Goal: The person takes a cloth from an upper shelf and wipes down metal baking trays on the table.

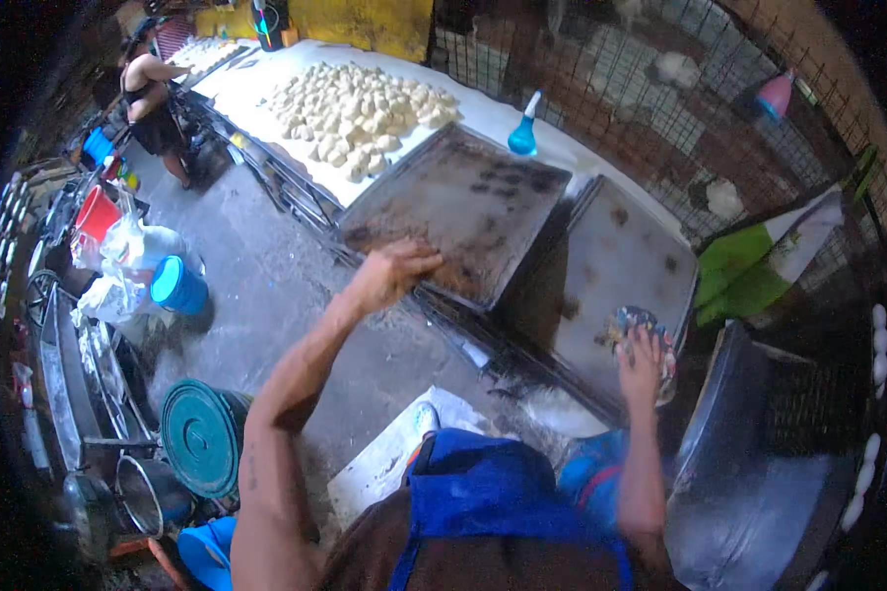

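Observation:
Two worn metal baking trays lie on the long table before me, marked with dark brown stains. My left hand [399, 273] is at the near edge of the left baking tray [458, 199], its fingers bent and blurred; whether it grips the rim I cannot tell. On the right baking tray [606, 251], my right hand [641, 362] holds a crumpled multicoloured cloth [636, 319] against the metal near the tray's right side. The left tray sits higher and casts a shadow on the right one. Beyond it, many pale dough balls [355, 111] are heaped on the white-covered table [229, 96].
A blue bulb-shaped object [522, 137] stands behind the trays. Green-and-white cloth [739, 273] hangs at the right. Across the floor are a green lidded bin [201, 439], a blue bucket [177, 284] and a red bucket [97, 214]. Another person [151, 96] works at the table's far end.

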The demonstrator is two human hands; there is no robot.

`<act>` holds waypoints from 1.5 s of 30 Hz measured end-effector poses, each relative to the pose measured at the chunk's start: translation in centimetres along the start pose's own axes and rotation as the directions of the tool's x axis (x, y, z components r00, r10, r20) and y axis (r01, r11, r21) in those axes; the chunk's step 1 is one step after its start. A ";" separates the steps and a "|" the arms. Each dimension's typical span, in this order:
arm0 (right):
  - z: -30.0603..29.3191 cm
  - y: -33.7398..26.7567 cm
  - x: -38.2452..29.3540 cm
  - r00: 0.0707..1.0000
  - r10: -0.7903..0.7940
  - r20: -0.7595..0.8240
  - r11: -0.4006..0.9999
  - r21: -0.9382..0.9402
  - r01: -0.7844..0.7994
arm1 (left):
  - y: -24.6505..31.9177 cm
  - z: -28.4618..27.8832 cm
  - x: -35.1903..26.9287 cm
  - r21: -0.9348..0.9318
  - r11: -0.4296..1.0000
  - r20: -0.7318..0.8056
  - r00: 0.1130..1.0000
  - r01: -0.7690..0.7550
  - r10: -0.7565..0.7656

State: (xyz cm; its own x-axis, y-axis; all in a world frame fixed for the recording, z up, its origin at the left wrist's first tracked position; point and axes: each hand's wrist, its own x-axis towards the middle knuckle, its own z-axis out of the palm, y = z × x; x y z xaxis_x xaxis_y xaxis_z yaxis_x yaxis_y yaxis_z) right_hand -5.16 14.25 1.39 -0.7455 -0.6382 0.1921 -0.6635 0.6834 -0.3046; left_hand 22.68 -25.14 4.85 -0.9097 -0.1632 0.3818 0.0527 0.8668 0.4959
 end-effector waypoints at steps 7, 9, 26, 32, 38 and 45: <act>-0.5 -0.9 0.5 0.999 -0.048 -0.010 0.999 -0.008 0.048 | -4.6 6.5 -0.1 0.046 0.999 0.343 0.939 -0.027 0.010; 0.0 -0.8 0.7 0.999 -0.029 -0.015 1.000 0.003 0.029 | -1.1 8.6 0.8 0.156 0.981 0.169 0.982 -0.112 0.085; -2.5 7.4 -3.9 0.856 0.504 0.116 0.675 0.566 -0.474 | 10.7 17.0 5.4 -0.365 0.613 -0.207 0.581 0.701 -0.787; -5.8 7.4 -4.3 0.938 0.295 0.179 0.556 0.766 -0.321 | 13.1 15.6 0.1 -0.573 0.650 -0.387 0.534 0.499 -0.751; -1.7 -9.1 -3.9 0.998 -0.046 -0.038 0.843 0.535 0.059 | 12.8 16.0 -4.1 -0.868 0.116 0.214 0.576 0.482 -0.789; 7.7 -18.9 -0.2 0.896 -0.333 -0.295 0.915 0.130 0.383 | 5.2 15.0 -3.3 -0.846 0.369 0.124 0.814 0.386 -0.568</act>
State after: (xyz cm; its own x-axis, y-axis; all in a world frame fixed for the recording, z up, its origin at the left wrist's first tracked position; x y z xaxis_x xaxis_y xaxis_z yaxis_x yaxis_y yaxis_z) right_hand 8.02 -1.28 -0.11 -0.4656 -0.6944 0.5487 -0.8840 0.3347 -0.3265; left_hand 19.76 -13.05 -5.48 -0.8213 -0.5665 -0.0671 0.0169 -0.1417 0.9898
